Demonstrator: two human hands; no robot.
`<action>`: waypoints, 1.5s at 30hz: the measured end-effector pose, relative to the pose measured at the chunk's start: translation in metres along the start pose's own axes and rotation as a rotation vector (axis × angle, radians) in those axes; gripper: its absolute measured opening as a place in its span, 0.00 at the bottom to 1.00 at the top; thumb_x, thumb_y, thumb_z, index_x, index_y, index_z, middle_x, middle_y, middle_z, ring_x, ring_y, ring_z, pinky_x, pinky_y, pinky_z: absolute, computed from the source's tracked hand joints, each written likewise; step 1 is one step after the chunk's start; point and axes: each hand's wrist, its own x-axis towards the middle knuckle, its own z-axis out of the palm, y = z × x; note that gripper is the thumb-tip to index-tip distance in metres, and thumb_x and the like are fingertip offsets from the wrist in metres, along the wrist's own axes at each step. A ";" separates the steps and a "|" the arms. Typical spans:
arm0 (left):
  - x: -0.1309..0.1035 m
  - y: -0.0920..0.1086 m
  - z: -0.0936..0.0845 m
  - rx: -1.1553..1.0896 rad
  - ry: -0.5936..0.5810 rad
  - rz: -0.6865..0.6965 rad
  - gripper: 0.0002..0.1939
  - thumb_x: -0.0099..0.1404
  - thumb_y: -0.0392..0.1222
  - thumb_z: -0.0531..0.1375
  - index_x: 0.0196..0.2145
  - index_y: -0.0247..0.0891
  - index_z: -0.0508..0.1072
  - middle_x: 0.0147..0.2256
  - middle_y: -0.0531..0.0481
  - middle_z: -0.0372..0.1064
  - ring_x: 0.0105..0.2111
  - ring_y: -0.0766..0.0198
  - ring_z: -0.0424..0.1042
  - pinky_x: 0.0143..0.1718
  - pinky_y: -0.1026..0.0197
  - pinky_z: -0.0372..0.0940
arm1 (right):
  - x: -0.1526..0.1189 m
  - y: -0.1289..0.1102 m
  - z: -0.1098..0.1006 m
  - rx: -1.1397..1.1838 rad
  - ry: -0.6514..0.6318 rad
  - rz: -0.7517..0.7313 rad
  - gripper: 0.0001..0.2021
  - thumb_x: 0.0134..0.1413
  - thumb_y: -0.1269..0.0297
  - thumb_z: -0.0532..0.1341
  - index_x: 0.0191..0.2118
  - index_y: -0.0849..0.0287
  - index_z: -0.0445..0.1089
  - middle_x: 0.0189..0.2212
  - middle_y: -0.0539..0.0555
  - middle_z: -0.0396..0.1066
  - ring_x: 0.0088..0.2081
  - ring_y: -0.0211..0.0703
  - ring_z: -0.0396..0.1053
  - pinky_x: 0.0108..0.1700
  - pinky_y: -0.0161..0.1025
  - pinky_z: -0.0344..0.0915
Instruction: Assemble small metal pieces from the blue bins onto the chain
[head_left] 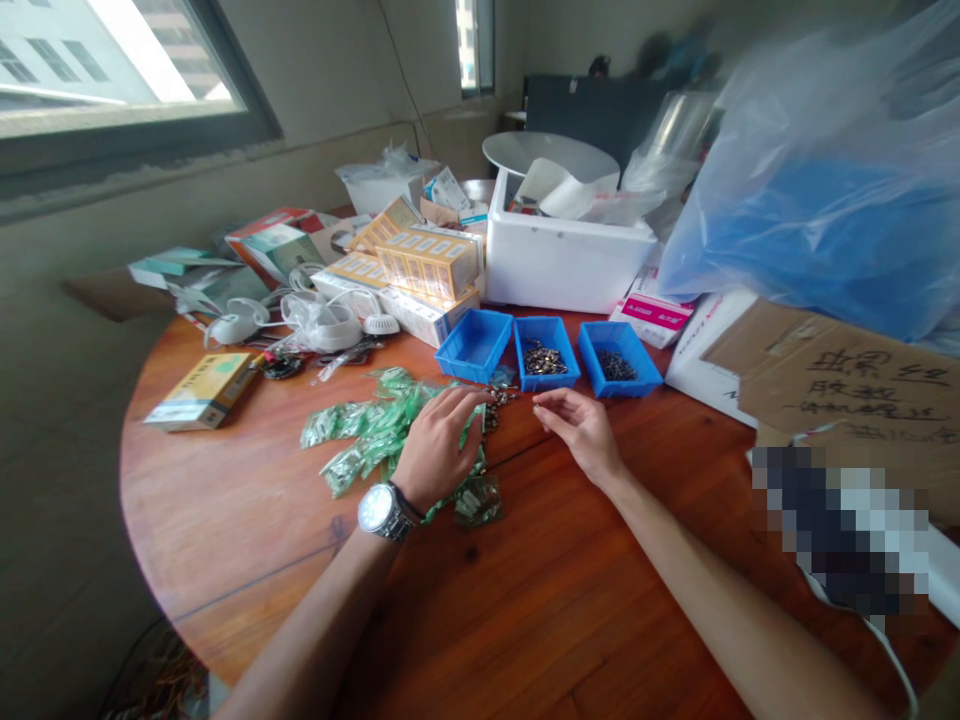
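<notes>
My left hand [444, 440], with a wristwatch on its wrist, hovers over or rests on a heap of small green-tinted plastic packets [360, 435]. Its fingers are stretched and apart from the thumb, toward a scatter of small loose metal parts [496, 396]. To the right, my right hand [581, 430] has thumb and forefinger pinched on a tiny piece, too small to name. Beyond the hands stand three blue bins: the left bin [474, 345] shows a bare bottom, the middle bin [546, 352] holds shiny metal parts, and the right bin [619, 358] holds dark small parts.
Behind the bins sit a white foam box [566, 262] and stacked yellow-white cartons [427, 262]. White cabled devices [322, 322] and a yellow box [201, 390] lie to the left. A cardboard box [847, 390] and a large plastic bag [817, 200] crowd the right of the round wooden table [480, 620].
</notes>
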 end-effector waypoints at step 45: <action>0.000 -0.005 0.004 0.003 -0.002 -0.019 0.15 0.77 0.37 0.52 0.54 0.41 0.74 0.52 0.43 0.77 0.52 0.51 0.76 0.56 0.47 0.71 | 0.024 0.010 0.027 -0.769 -0.353 -0.322 0.06 0.58 0.74 0.70 0.37 0.56 0.76 0.32 0.51 0.77 0.32 0.43 0.72 0.37 0.39 0.67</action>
